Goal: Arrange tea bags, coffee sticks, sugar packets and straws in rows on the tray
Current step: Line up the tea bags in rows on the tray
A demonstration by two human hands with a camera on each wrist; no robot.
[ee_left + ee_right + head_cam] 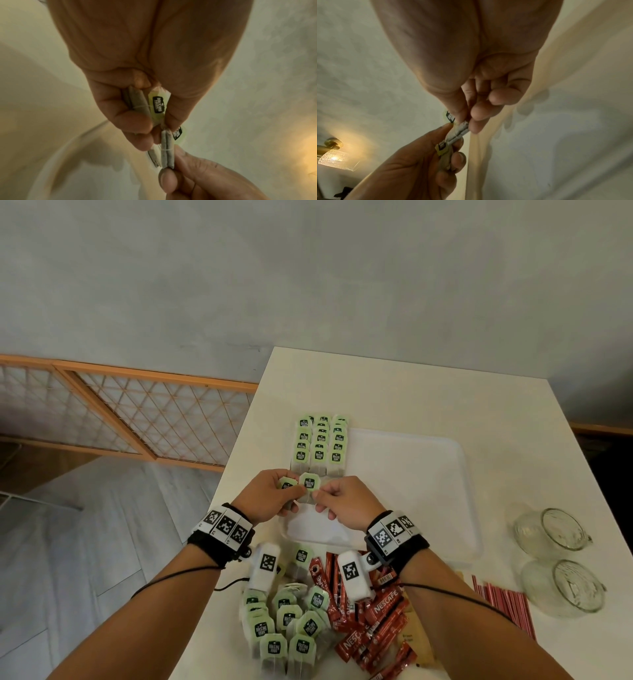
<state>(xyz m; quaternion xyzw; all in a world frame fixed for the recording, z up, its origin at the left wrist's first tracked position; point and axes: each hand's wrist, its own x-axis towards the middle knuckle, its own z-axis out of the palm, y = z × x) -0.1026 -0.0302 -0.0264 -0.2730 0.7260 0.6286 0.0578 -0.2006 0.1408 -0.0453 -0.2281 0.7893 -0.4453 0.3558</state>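
Three short rows of green-tagged tea bags (pixel 320 443) lie at the far left of the white tray (pixel 428 467). Just above the tray's left side, my left hand (pixel 289 498) grips a small bunch of tea bags (pixel 156 104). My right hand (pixel 322 499) pinches one tea bag (pixel 309 483) by its lower edge, right beside the left fingers. In the left wrist view that bag (pixel 167 148) hangs between both hands. The right wrist view shows my right thumb and fingers closed on the bag (pixel 458 129).
Near the table's front edge lie a loose pile of tea bags (pixel 287 621), red coffee sticks (pixel 373 618), brown sugar packets (pixel 412 642) and red-striped straws (pixel 503 601). Two glass cups (pixel 561 530) stand right of the tray. The table drops off on the left.
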